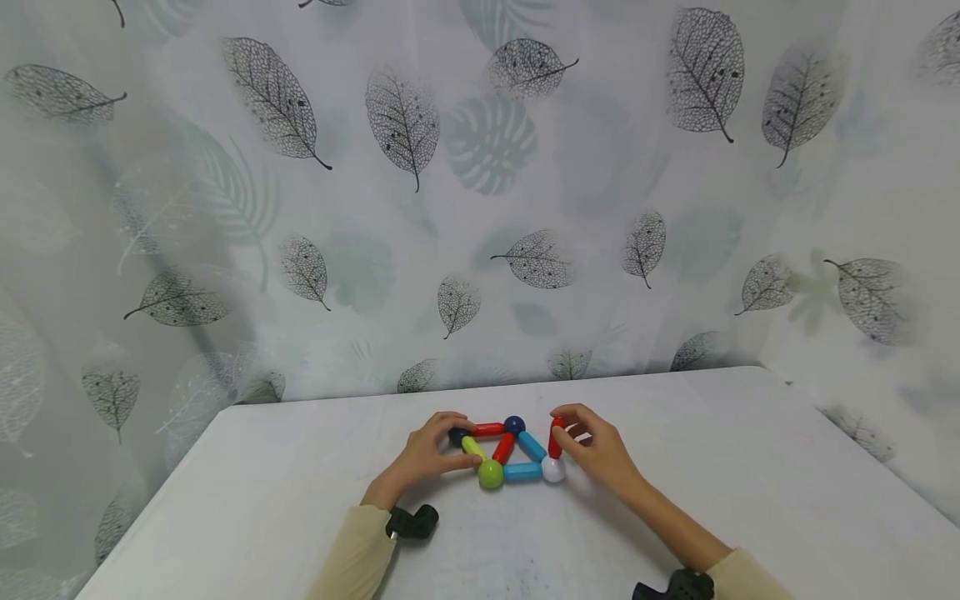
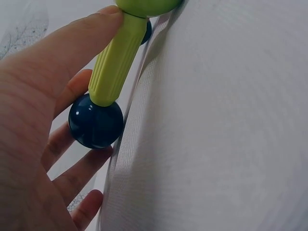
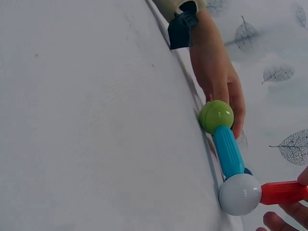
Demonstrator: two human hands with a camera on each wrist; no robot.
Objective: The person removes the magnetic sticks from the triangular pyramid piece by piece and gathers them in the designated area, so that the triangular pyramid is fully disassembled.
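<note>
A flat frame of magnetic rods and balls lies on the white table. Its corners are a green ball (image 1: 491,475), a white ball (image 1: 553,470) and two dark blue balls, one at the back (image 1: 514,425). Red, blue and yellow-green rods join them. My left hand (image 1: 427,454) holds the left side, thumb on the yellow-green rod (image 2: 115,62) by the green ball, other fingers around the left dark blue ball (image 2: 96,121). Between thumb and fingers, my right hand (image 1: 600,450) pinches a red rod (image 1: 555,439), upright with its lower end at the white ball.
The white cloth-covered table (image 1: 285,483) spreads around the frame. Behind it hangs a pale curtain (image 1: 480,208) printed with leaves. Dark camera mounts sit on both wrists, the left one (image 1: 412,522) low over the tabletop.
</note>
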